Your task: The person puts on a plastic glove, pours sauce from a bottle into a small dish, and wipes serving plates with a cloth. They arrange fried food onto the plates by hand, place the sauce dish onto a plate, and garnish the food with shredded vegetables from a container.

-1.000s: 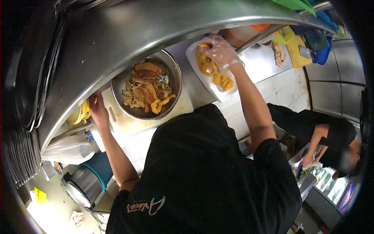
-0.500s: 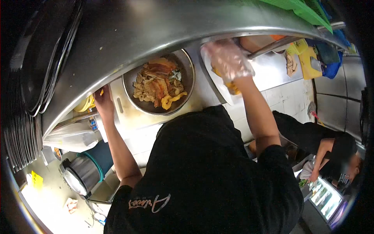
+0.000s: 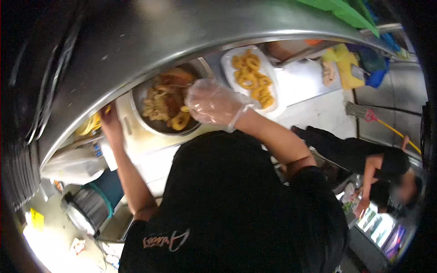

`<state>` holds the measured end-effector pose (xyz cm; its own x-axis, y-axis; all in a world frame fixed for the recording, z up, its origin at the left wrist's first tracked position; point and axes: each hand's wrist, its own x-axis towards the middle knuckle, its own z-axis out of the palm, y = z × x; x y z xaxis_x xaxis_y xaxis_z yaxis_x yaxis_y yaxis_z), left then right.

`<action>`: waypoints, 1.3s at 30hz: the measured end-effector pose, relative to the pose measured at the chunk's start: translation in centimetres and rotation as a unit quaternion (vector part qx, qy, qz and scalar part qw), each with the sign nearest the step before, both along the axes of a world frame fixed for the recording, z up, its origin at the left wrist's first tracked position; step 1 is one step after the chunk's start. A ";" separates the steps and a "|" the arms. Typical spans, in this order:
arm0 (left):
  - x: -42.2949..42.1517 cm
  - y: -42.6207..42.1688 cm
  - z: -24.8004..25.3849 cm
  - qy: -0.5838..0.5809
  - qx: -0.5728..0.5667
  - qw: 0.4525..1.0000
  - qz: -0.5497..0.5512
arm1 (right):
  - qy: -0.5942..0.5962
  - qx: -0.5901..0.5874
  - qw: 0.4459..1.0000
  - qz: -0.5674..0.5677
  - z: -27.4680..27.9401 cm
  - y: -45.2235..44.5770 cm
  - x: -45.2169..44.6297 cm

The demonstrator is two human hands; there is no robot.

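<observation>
In a clear plastic glove, my right hand (image 3: 211, 102) is over the right side of a round metal bowl (image 3: 136, 111). Its fingers are closed, with a bit of yellow fried ring (image 3: 184, 109) at their tips. Browned meat pieces (image 3: 157, 104) and another fried ring (image 3: 180, 121) lie in the bowl. To the right, a white tray (image 3: 278, 86) bears several golden fried rings (image 3: 248, 80). My bare left hand (image 3: 110, 123) is left of the bowl, at the shelf edge. Its fingers are bent round something small and yellow, partly hidden by the shelf.
A steel shelf (image 3: 182, 27) curves above the counter. A cutting board (image 3: 132, 136) lies under the bowl. Yellow items (image 3: 88, 125) sit beside my left hand. At right are a yellow board (image 3: 350, 70) and a co-worker in black (image 3: 350, 157). A pot (image 3: 86, 209) stands lower left.
My right hand has moved left from the white tray to the bowl, uncovering the rings on the tray. The whole view has shifted slightly. My left hand stays at the shelf edge.
</observation>
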<state>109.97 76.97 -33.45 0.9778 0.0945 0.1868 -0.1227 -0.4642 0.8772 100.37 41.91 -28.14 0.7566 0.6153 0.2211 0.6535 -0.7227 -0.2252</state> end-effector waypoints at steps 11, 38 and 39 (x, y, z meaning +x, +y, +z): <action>1.0 -1.0 -1.5 -0.006 0.025 0.999 -0.040 | 0.179 -0.010 0.932 -0.316 -2.1 -15.1 -6.4; 1.0 -0.2 -1.9 -0.010 0.038 0.998 -0.057 | -0.049 0.053 0.996 0.051 -4.8 5.3 -1.4; 1.2 -0.5 -2.1 -0.015 0.030 0.998 -0.060 | -0.046 0.040 0.997 0.047 -4.0 5.2 -1.3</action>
<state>111.17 76.46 -35.52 0.9755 -0.0350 0.2171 -0.2055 -0.4968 0.8432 99.11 47.06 -32.16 0.6711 0.6597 0.3383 0.7376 -0.6402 -0.2148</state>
